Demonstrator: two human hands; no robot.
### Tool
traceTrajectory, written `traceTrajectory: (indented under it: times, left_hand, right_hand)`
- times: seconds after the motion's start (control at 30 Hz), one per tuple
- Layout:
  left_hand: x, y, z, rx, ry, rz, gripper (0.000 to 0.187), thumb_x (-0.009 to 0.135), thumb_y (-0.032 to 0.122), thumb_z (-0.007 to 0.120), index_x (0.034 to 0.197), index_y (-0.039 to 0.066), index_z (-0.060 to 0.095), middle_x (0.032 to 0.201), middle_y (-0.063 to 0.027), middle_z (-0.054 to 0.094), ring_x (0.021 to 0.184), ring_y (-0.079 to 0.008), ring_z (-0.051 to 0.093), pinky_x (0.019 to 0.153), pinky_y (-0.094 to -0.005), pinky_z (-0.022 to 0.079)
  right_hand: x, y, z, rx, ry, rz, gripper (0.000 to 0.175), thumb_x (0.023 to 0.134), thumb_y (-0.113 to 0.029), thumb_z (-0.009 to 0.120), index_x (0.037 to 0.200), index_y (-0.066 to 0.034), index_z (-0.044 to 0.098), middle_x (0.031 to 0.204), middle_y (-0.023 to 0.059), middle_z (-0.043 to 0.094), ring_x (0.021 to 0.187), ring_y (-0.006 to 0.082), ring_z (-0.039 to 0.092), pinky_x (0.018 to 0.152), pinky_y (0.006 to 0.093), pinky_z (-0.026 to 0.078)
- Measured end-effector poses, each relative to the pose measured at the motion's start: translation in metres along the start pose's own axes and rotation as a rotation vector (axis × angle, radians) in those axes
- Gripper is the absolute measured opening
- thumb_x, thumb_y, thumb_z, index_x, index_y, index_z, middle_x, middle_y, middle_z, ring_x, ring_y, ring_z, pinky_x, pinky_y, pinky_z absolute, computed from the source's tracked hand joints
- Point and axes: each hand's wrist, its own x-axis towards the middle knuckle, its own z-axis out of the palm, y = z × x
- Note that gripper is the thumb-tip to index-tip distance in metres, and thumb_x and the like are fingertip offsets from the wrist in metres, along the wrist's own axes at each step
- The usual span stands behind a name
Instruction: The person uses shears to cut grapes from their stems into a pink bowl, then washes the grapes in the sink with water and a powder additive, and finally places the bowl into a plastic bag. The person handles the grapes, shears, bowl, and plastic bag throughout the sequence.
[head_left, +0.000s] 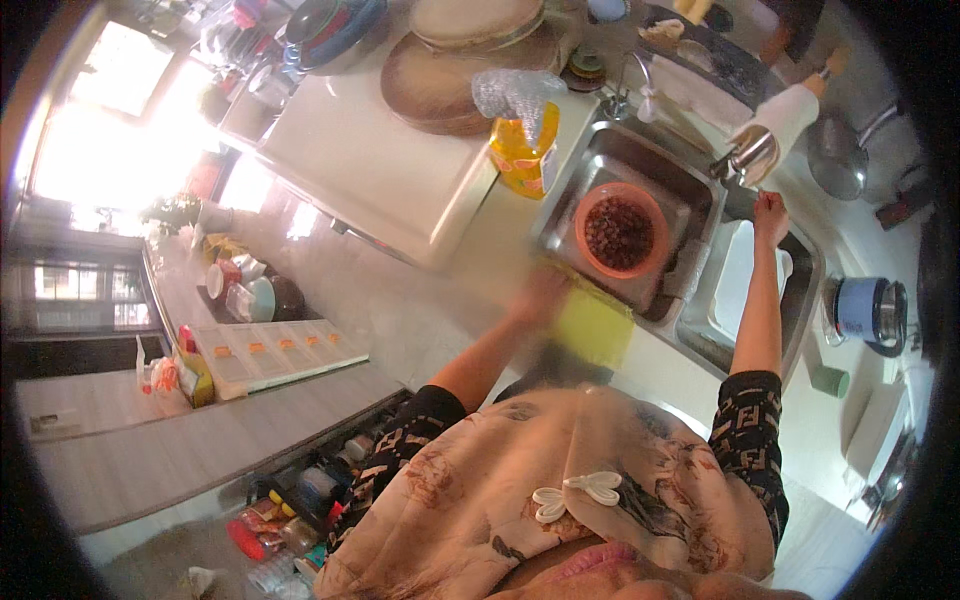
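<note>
My left hand (544, 294), blurred, is on a yellow-green cloth (598, 322) that hangs over the counter's front edge, left of the sink. My right hand (770, 219) has its fingers bent together above the far side of the right sink basin (724, 352); whether something small is pinched in them cannot be told. Just beyond it lies a shiny metal object (754, 154) at the end of a white cylinder (793, 120). An orange plastic bowl (661, 244) of dark reddish pieces (619, 232) stands in the left basin (551, 225). A white plastic board or tray (727, 285) lies in the right basin.
A yellow bag (521, 161) stands left of the sink, clear plastic (517, 94) above it. Behind are round wooden boards (435, 86) and a faucet (619, 101). A blue-labelled container (862, 307) and green cup (831, 381) stand on the right. A white-topped cabinet (390, 172) is at left.
</note>
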Motion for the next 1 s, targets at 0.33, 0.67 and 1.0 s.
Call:
traceTrajectory:
  times: [0.33,0.67,1.0]
  left_hand:
    - [-0.004,-0.002,0.016,-0.077,0.099,-0.012,0.036,0.075,0.017,0.062,0.109,0.006,0.061,0.110,-0.0103,0.058,0.107,-0.0307,0.051,0.094,-0.0451,0.042]
    - [0.006,0.001,-0.006,-0.004,-0.042,0.023,0.034,0.075,0.015,0.062,0.107,0.004,0.061,0.106,-0.0124,0.057,0.102,-0.0327,0.052,0.091,-0.0449,0.042]
    - [0.006,0.003,-0.006,0.009,0.054,0.064,0.031,0.075,0.015,0.062,0.104,0.004,0.061,0.104,-0.0129,0.058,0.101,-0.0333,0.052,0.090,-0.0459,0.043]
  right_hand:
    - [-0.098,-0.082,0.018,1.186,-0.243,0.749,0.010,0.089,-0.015,0.056,0.082,-0.0095,0.060,0.073,0.0042,0.062,0.062,0.0154,0.057,0.056,0.0282,0.046]
    - [-0.116,-0.140,0.084,1.886,-0.294,1.426,0.026,0.099,-0.017,0.040,0.075,-0.0104,0.046,0.059,-0.0002,0.039,0.043,0.0120,0.031,0.042,0.0250,0.031]
    - [-0.117,-0.165,0.013,1.277,-0.711,0.792,0.016,0.091,-0.007,0.051,0.096,-0.0057,0.066,0.076,0.0023,0.060,0.067,0.0157,0.057,0.063,0.0322,0.050]
